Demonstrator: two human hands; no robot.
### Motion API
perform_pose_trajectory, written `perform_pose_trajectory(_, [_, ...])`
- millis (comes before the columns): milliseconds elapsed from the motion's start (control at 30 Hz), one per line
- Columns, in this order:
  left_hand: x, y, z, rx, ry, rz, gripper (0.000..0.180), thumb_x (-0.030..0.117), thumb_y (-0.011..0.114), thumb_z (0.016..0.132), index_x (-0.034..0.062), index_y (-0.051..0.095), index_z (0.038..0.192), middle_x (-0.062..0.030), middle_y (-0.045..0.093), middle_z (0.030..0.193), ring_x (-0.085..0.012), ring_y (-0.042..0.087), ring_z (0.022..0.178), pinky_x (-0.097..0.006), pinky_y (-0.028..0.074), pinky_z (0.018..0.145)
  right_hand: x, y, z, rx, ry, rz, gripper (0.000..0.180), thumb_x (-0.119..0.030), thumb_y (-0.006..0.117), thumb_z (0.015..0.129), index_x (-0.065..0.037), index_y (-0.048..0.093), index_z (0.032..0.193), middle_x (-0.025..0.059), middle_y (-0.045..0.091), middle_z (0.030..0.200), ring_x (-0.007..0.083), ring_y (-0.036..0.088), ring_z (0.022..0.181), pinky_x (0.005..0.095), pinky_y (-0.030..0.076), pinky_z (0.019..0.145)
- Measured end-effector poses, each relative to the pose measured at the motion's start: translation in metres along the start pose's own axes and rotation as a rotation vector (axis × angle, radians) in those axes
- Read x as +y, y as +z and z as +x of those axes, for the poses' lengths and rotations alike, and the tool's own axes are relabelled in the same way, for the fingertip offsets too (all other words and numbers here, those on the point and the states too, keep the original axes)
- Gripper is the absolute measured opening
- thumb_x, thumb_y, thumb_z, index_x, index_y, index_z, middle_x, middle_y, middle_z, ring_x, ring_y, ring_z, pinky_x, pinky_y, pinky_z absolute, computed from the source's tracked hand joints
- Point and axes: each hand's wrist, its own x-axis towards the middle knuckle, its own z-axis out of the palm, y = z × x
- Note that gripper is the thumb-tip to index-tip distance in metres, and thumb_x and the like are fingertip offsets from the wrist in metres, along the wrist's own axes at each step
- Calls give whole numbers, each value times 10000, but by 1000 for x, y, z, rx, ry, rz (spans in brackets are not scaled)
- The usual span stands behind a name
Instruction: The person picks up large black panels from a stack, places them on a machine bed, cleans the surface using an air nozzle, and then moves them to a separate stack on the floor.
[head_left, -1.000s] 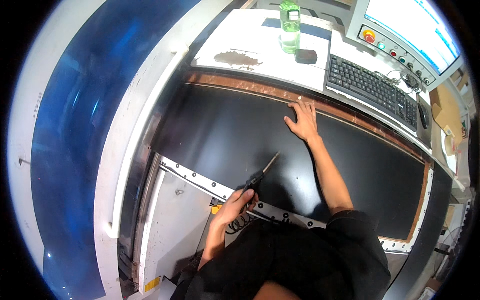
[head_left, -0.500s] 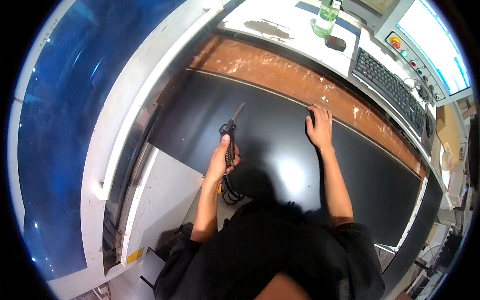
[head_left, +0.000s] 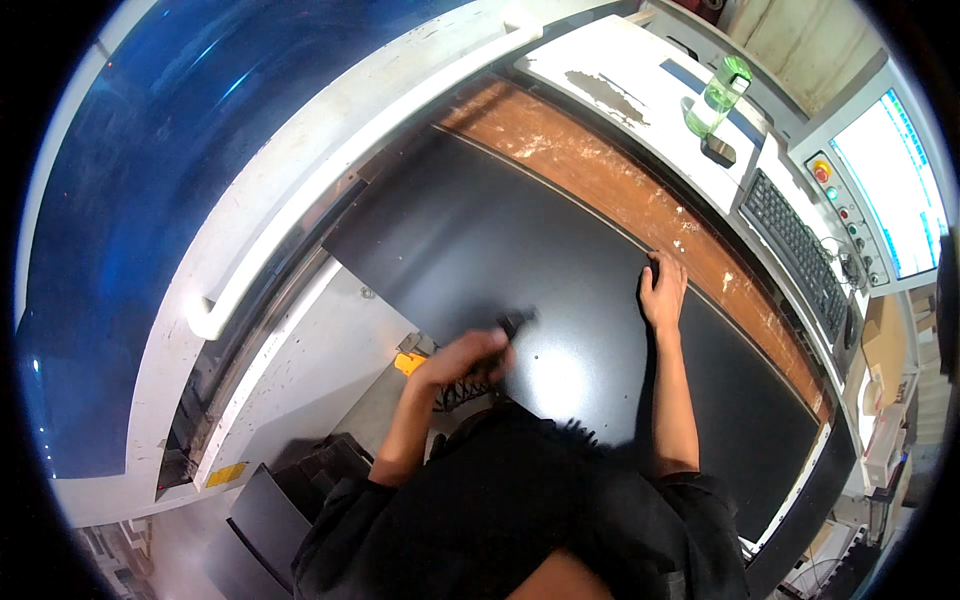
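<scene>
We judge the black board (head_left: 480,220) stiff, slick and best held by its edges, where our right fingers (head_left: 668,264) rest loosely, left fingers (head_left: 492,342) grasping a dark tool (head_left: 516,322).

Everything is pointing to an industrial workshop: a large machine with a glossy blue panel (head_left: 200,190) is filling the left side, a yellow label (head_left: 226,474) is marking its lower frame, and a broad black sheet (head_left: 480,220) is lying beside it next to a scuffed brown board (head_left: 590,135). At the right, a lit monitor (head_left: 890,180) is standing with coloured buttons along its housing, including a red emergency-stop button (head_left: 822,171), and a black keyboard (head_left: 795,250) is lying near the white worktop (head_left: 570,52).
</scene>
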Motion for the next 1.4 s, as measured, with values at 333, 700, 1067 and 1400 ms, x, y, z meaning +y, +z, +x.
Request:
perform_pose_trajectory(333, [-6, -26, -30, 623, 6, 176, 632, 626, 437, 1006, 56, 621, 803, -24, 570, 654, -117, 514, 605, -267, 365, 542, 2, 3, 1, 7, -21, -9, 297, -155, 613, 918, -82, 617, 1206, 153, 616, 1296, 333, 516, 1295, 510, 279, 1177])
perform_pose_trajectory(700, [-42, -19, -97, 127, -339, 272, 537, 573, 542, 997, 71, 711, 1084, -19, 667, 871, -121, 591, 747, -275, 464, 622, 9, 7, -1, -15, -28, -3, 288, -143, 596, 937, -73, 614, 1216, 131, 622, 1286, 325, 530, 1281, 522, 267, 1182])
perform_pose_trajectory(1067, [-36, -70, -139, 1076, -35, 29, 712, 743, 446, 949, 57, 624, 873, -9, 570, 630, -99, 485, 522, -253, 354, 477, -11, -3, -12, 79, -59, 15, 228, -87, 591, 912, -40, 656, 1125, 185, 602, 1325, 376, 528, 1272, 465, 380, 1116])
perform_pose_trajectory(1400, [-11, -66, -88, 833, 152, -36, 687, 675, 422, 997, 31, 626, 873, -44, 594, 642, -85, 456, 458, -235, 329, 436, -96, -21, -118, -6, 23, 331, 153, -53, 574, 940, -26, 696, 1028, 176, 685, 1171, 362, 620, 1167, 457, 464, 1041])
